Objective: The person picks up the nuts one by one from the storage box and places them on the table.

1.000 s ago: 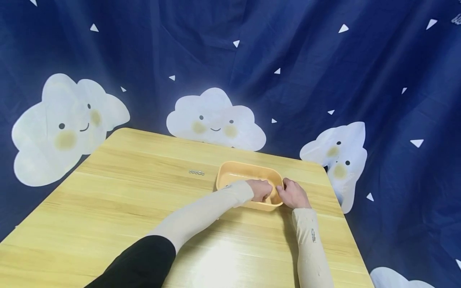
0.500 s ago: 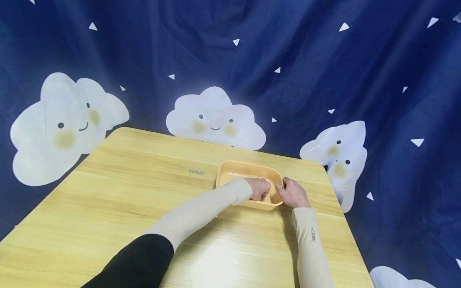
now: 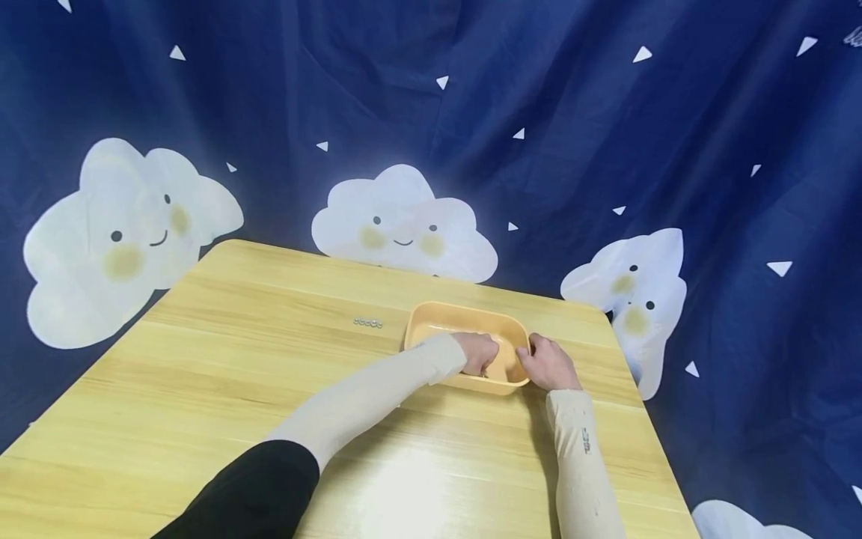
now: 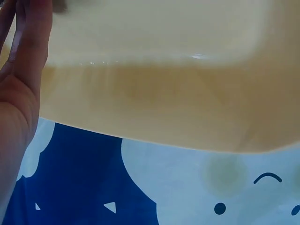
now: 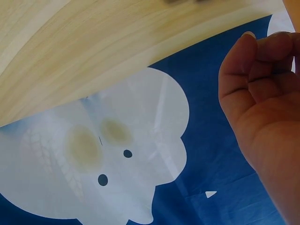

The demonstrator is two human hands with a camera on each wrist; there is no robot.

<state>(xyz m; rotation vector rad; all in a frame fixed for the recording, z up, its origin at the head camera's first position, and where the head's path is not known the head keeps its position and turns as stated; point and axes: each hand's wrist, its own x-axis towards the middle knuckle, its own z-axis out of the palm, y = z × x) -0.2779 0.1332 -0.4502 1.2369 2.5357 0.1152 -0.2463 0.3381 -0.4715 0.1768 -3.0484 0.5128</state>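
A shallow peach-orange plastic bin [image 3: 465, 314] with rounded corners stands on the table. My left hand [image 3: 477, 352] reaches down inside it, fingers toward the bin floor. By those fingertips a tiny shiny bit shows in the head view, and a blurred grey-brown spot [image 4: 60, 5] in the left wrist view; I cannot tell whether the fingers pinch it. At the bin's right end my right hand [image 3: 548, 363] grips the rim, thumb over the edge; its curled fingers [image 5: 265, 70] show in the right wrist view. Left of the bin lies a short row of small shiny metal pieces [image 3: 367, 323].
The wood-grain table [image 3: 222, 359] reaches to a dark blue curtain [image 3: 377, 75] with white clouds and triangles close behind it. My left forearm crosses the bin's near left rim. A bright glare lies on the table near the front.
My left hand has shifted a little to the left inside the bin, baring more of the floor at its right end. The right hand and the metal row stay in place.
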